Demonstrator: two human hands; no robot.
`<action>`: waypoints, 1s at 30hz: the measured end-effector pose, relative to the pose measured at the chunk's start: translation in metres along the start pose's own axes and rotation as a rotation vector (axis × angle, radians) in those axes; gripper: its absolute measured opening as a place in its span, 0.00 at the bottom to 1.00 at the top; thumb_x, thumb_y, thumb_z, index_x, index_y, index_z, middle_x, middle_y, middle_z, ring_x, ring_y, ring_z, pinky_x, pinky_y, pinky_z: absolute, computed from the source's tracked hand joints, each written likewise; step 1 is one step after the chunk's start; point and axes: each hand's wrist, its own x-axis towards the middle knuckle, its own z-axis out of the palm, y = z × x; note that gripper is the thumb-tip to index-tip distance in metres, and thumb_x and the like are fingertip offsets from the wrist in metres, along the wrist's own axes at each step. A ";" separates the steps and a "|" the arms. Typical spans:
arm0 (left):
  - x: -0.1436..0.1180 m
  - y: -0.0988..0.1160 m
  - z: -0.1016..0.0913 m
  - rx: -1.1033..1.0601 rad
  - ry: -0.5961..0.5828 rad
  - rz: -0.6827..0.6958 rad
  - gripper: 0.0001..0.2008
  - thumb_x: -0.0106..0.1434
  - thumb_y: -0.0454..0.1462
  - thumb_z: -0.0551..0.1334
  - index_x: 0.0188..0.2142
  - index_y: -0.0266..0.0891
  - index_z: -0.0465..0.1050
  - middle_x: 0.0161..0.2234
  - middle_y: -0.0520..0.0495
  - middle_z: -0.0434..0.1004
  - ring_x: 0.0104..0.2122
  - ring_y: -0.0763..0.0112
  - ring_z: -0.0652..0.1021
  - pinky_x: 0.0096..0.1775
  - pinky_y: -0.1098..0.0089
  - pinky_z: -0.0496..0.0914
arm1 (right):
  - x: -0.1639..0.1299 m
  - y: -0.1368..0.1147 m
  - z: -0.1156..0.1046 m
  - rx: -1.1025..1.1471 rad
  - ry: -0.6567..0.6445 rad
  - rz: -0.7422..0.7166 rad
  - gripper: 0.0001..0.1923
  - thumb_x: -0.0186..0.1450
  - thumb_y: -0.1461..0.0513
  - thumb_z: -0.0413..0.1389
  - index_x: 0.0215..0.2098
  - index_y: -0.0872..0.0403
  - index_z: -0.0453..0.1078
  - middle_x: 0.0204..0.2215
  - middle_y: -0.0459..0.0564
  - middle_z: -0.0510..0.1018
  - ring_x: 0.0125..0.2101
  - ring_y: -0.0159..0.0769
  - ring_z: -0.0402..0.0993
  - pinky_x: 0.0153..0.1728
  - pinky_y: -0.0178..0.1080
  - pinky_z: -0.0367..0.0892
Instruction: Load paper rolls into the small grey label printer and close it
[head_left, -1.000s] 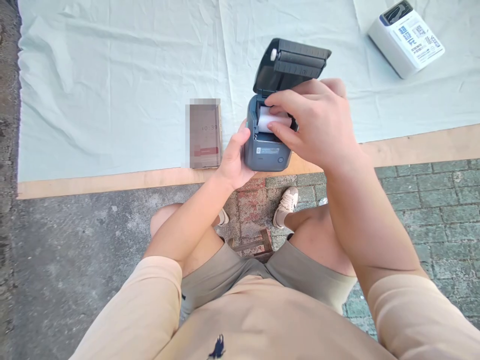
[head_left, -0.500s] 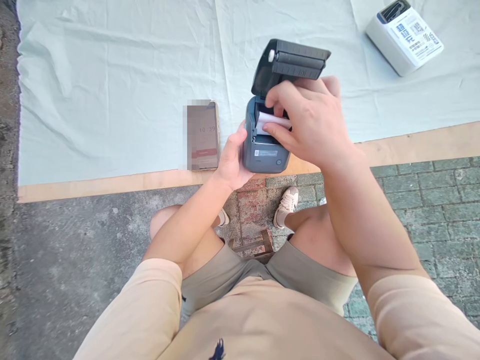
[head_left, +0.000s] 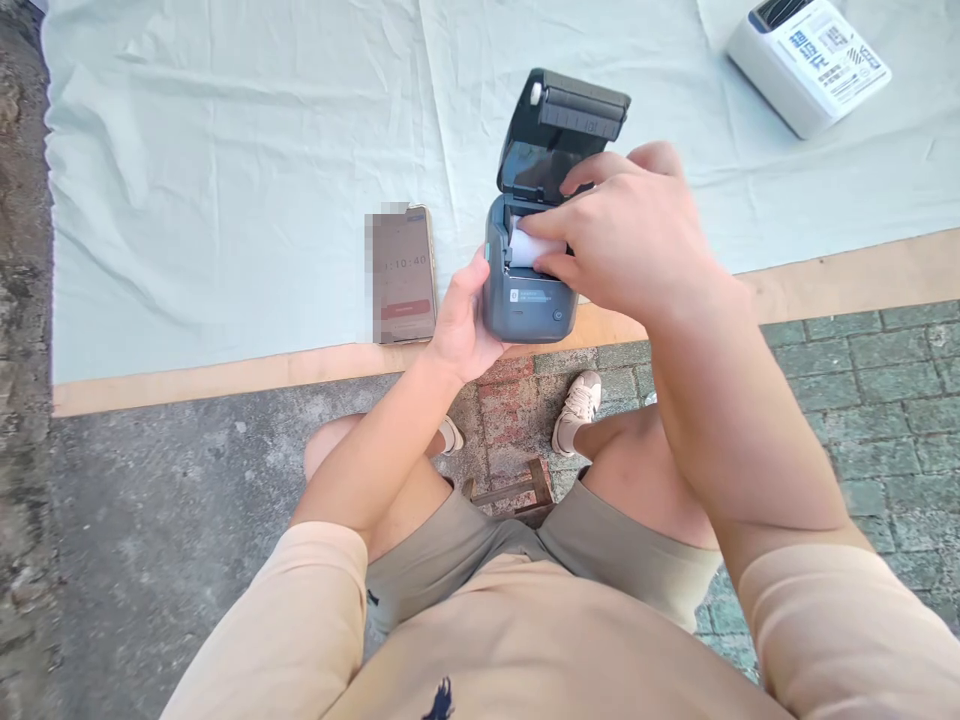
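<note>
My left hand point(head_left: 466, 318) grips the left side of a small dark label printer point(head_left: 531, 312) at the table's front edge. Its hinged lid point(head_left: 562, 120) stands raised at the back. A white paper roll point(head_left: 531, 248) lies in the printer's open bay. My right hand point(head_left: 628, 235) reaches in from the right, index finger and thumb closed on the roll, the other fingers bent above it near the lid. The roll's right end is hidden behind my fingers.
A phone point(head_left: 405, 275) with a running timer lies left of the printer, partly pixelated. A white box point(head_left: 814, 65) with printed graphics sits at the back right. Pale cloth point(head_left: 247, 180) covers the table, its wooden edge point(head_left: 225, 380) showing in front.
My right index finger has moved from above the bay down onto the paper roll, which now sits flatter inside. The lid's angle looks slightly different. My left hand keeps its grip.
</note>
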 end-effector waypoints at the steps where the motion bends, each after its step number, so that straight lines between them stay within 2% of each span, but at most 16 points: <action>1: 0.000 0.000 0.000 0.002 0.005 -0.007 0.31 0.70 0.62 0.62 0.62 0.48 0.75 0.50 0.44 0.89 0.60 0.46 0.85 0.55 0.51 0.83 | 0.002 -0.002 0.000 0.005 -0.015 0.026 0.08 0.68 0.64 0.62 0.40 0.42 0.79 0.40 0.51 0.86 0.50 0.57 0.81 0.57 0.65 0.67; 3: 0.000 0.000 -0.001 0.007 0.010 -0.026 0.31 0.70 0.61 0.61 0.62 0.47 0.75 0.50 0.44 0.89 0.60 0.46 0.85 0.54 0.51 0.83 | 0.005 -0.006 -0.001 0.041 -0.030 0.056 0.12 0.68 0.65 0.62 0.45 0.42 0.79 0.42 0.51 0.86 0.49 0.56 0.81 0.57 0.63 0.66; 5: 0.000 0.001 -0.001 0.015 0.013 -0.037 0.30 0.70 0.60 0.61 0.61 0.47 0.75 0.48 0.44 0.89 0.58 0.47 0.86 0.52 0.53 0.84 | 0.007 -0.008 -0.006 0.054 -0.046 0.059 0.12 0.69 0.64 0.63 0.48 0.42 0.80 0.45 0.52 0.86 0.51 0.56 0.81 0.59 0.63 0.66; 8: 0.000 0.002 -0.002 0.036 0.024 -0.029 0.30 0.68 0.62 0.62 0.57 0.45 0.77 0.47 0.44 0.89 0.56 0.48 0.86 0.50 0.56 0.84 | 0.006 -0.009 -0.014 0.004 -0.099 0.061 0.07 0.70 0.63 0.65 0.42 0.43 0.83 0.46 0.52 0.88 0.57 0.59 0.79 0.60 0.64 0.65; 11: 0.000 0.003 -0.002 0.056 0.027 -0.020 0.30 0.66 0.63 0.64 0.53 0.44 0.77 0.48 0.44 0.89 0.58 0.48 0.86 0.51 0.57 0.84 | 0.004 -0.006 -0.017 -0.012 -0.090 -0.010 0.04 0.69 0.62 0.68 0.36 0.46 0.82 0.48 0.51 0.88 0.57 0.62 0.76 0.55 0.63 0.67; 14: 0.000 0.002 -0.003 0.079 0.010 -0.019 0.27 0.66 0.61 0.66 0.53 0.45 0.78 0.47 0.45 0.89 0.58 0.47 0.86 0.51 0.57 0.84 | 0.005 -0.003 -0.011 -0.030 -0.064 -0.034 0.04 0.69 0.62 0.70 0.36 0.48 0.82 0.51 0.52 0.87 0.54 0.60 0.76 0.49 0.59 0.68; 17: 0.000 0.002 -0.004 0.078 0.005 -0.020 0.27 0.66 0.61 0.66 0.53 0.45 0.78 0.46 0.46 0.89 0.59 0.46 0.86 0.50 0.56 0.84 | 0.009 0.000 -0.002 -0.060 -0.043 -0.031 0.03 0.69 0.60 0.70 0.36 0.49 0.83 0.47 0.53 0.87 0.52 0.59 0.77 0.47 0.57 0.68; 19: 0.000 0.002 -0.004 0.066 0.008 -0.016 0.27 0.67 0.61 0.66 0.52 0.45 0.78 0.45 0.45 0.89 0.59 0.45 0.85 0.51 0.55 0.84 | 0.010 0.002 0.002 -0.033 -0.013 -0.051 0.08 0.68 0.55 0.71 0.34 0.48 0.83 0.44 0.52 0.88 0.51 0.58 0.76 0.47 0.57 0.68; 21: 0.000 0.002 -0.005 0.052 0.010 -0.012 0.26 0.68 0.61 0.65 0.51 0.44 0.78 0.44 0.45 0.89 0.58 0.46 0.86 0.51 0.55 0.84 | 0.009 0.001 0.002 0.015 0.032 -0.070 0.11 0.72 0.54 0.67 0.32 0.47 0.82 0.42 0.51 0.88 0.51 0.57 0.77 0.48 0.59 0.67; 23: 0.001 0.003 -0.007 0.034 0.019 -0.010 0.25 0.69 0.60 0.64 0.49 0.43 0.78 0.42 0.45 0.89 0.56 0.47 0.87 0.51 0.55 0.84 | 0.006 -0.003 0.001 0.057 0.113 -0.091 0.19 0.78 0.58 0.58 0.30 0.45 0.82 0.41 0.48 0.88 0.51 0.56 0.78 0.50 0.62 0.66; 25: 0.002 0.002 -0.009 0.009 0.041 -0.015 0.25 0.70 0.60 0.63 0.49 0.43 0.78 0.40 0.46 0.89 0.53 0.51 0.88 0.50 0.57 0.84 | 0.003 -0.008 0.001 0.118 0.166 -0.148 0.25 0.80 0.58 0.51 0.29 0.44 0.82 0.39 0.48 0.88 0.50 0.55 0.78 0.51 0.64 0.65; 28: 0.004 0.002 -0.011 -0.024 0.069 -0.030 0.24 0.69 0.59 0.65 0.51 0.44 0.78 0.40 0.48 0.89 0.51 0.53 0.89 0.51 0.58 0.84 | -0.001 -0.010 0.007 0.258 0.124 -0.255 0.25 0.79 0.48 0.53 0.29 0.42 0.82 0.37 0.47 0.88 0.49 0.53 0.78 0.53 0.64 0.66; 30: 0.005 0.001 -0.013 -0.006 0.066 -0.044 0.22 0.67 0.55 0.70 0.51 0.43 0.78 0.41 0.48 0.89 0.54 0.52 0.88 0.53 0.57 0.84 | -0.003 -0.008 0.012 0.335 0.106 -0.281 0.25 0.78 0.43 0.54 0.30 0.42 0.82 0.35 0.47 0.87 0.49 0.52 0.78 0.54 0.63 0.66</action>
